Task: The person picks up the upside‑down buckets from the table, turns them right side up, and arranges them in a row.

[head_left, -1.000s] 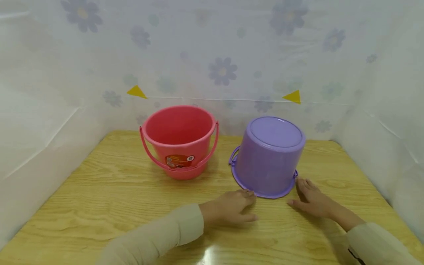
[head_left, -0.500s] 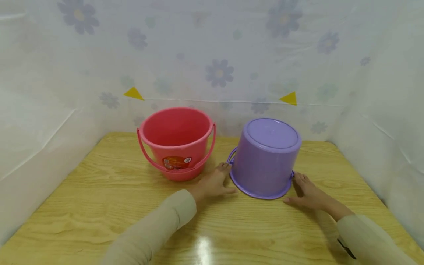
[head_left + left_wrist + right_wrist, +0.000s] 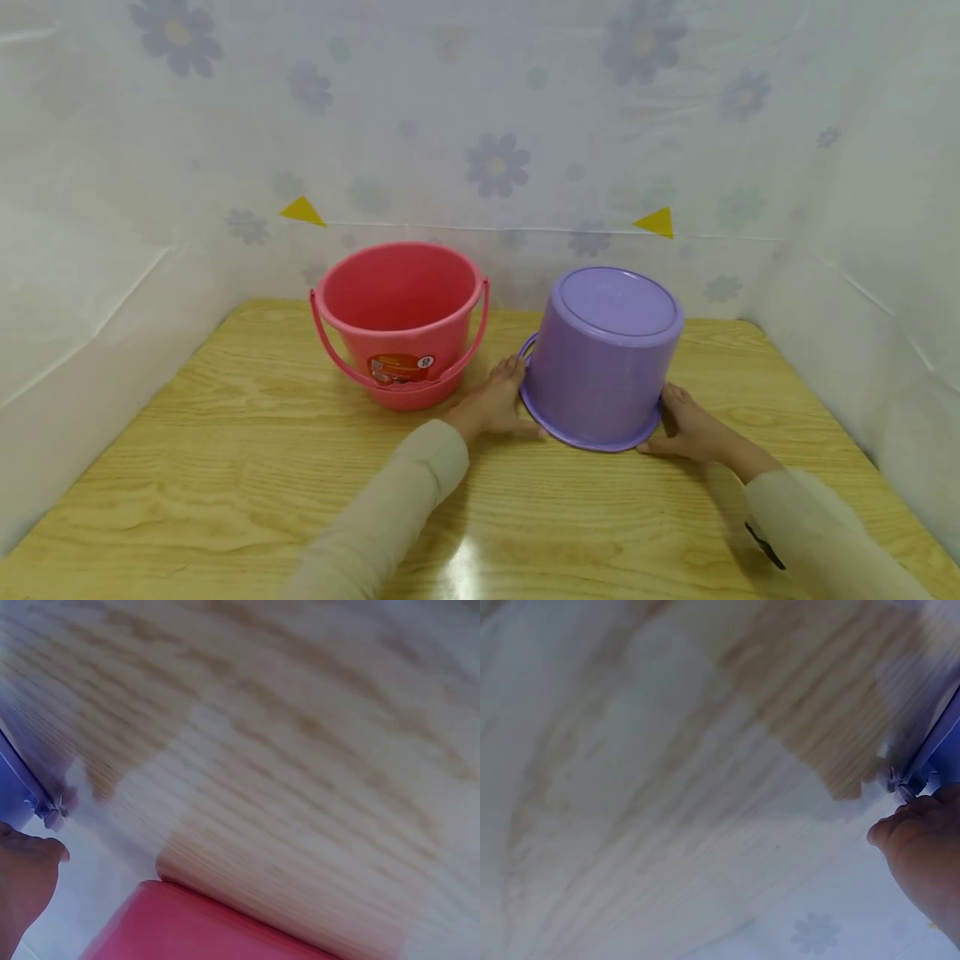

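A purple bucket point(image 3: 600, 375) stands upside down on the table, right of the middle, its base facing up. At its left side my left hand point(image 3: 498, 400) touches the rim near the handle joint, thumb stretched along the front. My right hand point(image 3: 693, 425) rests against the opposite side of the rim, its thumb also toward the front. In the left wrist view, the hand point(image 3: 26, 877) is partly cut off beside the blue-looking rim. The right wrist view has the hand point(image 3: 922, 855) close to the handle joint point(image 3: 904, 784). The fingertips are partly hidden behind the bucket.
A pink bucket point(image 3: 405, 367) stands upright left of the purple one, its handle hanging down in front. Both are on a wood-grain table point(image 3: 225, 467). Flower-printed white sheeting point(image 3: 420, 108) encloses the back and sides, with two yellow triangles point(image 3: 655, 222) on it.
My left hand has moved from the front of the purple bucket's rim round to its left side. My right hand has moved in closer to the right side. The buckets stay in place.
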Motion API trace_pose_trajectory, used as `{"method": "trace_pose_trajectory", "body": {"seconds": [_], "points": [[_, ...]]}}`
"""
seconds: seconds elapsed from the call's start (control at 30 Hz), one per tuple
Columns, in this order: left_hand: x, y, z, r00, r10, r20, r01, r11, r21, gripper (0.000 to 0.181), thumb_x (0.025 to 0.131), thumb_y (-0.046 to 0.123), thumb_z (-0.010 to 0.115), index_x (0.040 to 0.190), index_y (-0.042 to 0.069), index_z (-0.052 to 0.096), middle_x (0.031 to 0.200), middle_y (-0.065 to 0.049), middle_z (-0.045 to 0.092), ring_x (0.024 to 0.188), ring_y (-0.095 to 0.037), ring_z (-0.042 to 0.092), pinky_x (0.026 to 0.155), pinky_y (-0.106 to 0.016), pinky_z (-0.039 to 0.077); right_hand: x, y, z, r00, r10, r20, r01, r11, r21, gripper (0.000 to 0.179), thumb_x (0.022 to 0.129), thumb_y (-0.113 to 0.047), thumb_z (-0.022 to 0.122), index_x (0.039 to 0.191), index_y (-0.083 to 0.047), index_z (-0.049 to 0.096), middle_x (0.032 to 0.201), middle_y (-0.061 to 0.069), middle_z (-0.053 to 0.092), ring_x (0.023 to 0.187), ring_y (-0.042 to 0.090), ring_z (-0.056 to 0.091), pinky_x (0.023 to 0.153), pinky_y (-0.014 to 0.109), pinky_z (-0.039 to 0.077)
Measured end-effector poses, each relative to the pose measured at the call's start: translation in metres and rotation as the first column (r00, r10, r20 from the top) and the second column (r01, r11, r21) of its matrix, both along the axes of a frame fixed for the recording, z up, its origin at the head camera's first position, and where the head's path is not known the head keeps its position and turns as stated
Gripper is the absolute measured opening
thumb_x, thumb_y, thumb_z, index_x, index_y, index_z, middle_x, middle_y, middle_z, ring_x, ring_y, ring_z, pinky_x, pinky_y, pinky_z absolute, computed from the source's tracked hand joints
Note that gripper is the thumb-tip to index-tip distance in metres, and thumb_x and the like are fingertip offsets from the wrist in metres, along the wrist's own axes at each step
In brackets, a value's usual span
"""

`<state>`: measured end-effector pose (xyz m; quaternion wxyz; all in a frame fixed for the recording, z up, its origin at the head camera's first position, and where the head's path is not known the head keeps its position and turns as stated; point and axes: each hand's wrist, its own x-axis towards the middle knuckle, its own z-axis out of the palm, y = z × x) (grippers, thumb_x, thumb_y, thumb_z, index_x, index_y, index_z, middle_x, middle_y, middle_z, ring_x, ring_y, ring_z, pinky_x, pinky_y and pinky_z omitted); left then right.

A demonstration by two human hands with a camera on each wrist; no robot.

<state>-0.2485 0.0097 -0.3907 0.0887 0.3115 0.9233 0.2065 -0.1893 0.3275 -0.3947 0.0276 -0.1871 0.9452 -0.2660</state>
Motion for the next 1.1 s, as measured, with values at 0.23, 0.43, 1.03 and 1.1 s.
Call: {"method": "trace_pose_trajectory", "body": {"seconds": [0.23,0.43,1.03,1.1], "points": [[-0.004,0.003,-0.001,1.0,0.003,0.013,-0.003,0.999,-0.033,0.119,0.069,0.055,0.074,0.146,-0.008,0.009,0.152,-0.027,0.009,0.143,-0.036,0.009,0.119,-0.041,0.011,-0.002,-0.001,0.001,0.999,-0.027,0.041,0.026,0.999,0.021,0.115,0.068,-0.033,0.081,0.143,0.015,0.008,0.144,0.041,0.014,0.13,0.058,0.014,0.102,0.069,0.019],[-0.008,0.005,-0.002,1.0,0.011,0.006,-0.011,0.998,-0.055,0.118,0.069,0.055,0.074,0.145,-0.009,0.012,0.152,-0.027,0.014,0.143,-0.034,0.013,0.119,-0.04,0.012,-0.003,-0.002,0.004,0.998,-0.024,0.054,0.024,1.0,0.012,0.112,0.068,-0.031,0.081,0.142,0.015,0.011,0.142,0.04,0.018,0.128,0.056,0.019,0.101,0.069,0.021],[-0.012,0.015,-0.001,0.996,0.081,0.041,-0.078,0.995,-0.065,0.121,0.06,0.051,0.082,0.145,-0.008,0.018,0.15,-0.025,0.022,0.141,-0.034,0.022,0.117,-0.037,0.021,-0.005,-0.003,0.004,0.995,-0.043,0.091,0.042,0.999,0.012,0.11,0.069,-0.036,0.081,0.144,0.011,0.015,0.142,0.038,0.027,0.128,0.054,0.028,0.102,0.063,0.028],[-0.012,0.016,-0.002,0.996,0.08,0.029,-0.078,0.995,-0.064,0.12,0.059,0.052,0.082,0.144,-0.007,0.021,0.149,-0.024,0.027,0.14,-0.032,0.025,0.116,-0.035,0.023,-0.004,-0.003,0.004,0.995,-0.046,0.093,0.046,0.999,0.009,0.109,0.068,-0.036,0.081,0.143,0.011,0.017,0.141,0.038,0.028,0.127,0.053,0.03,0.102,0.063,0.03]]}}
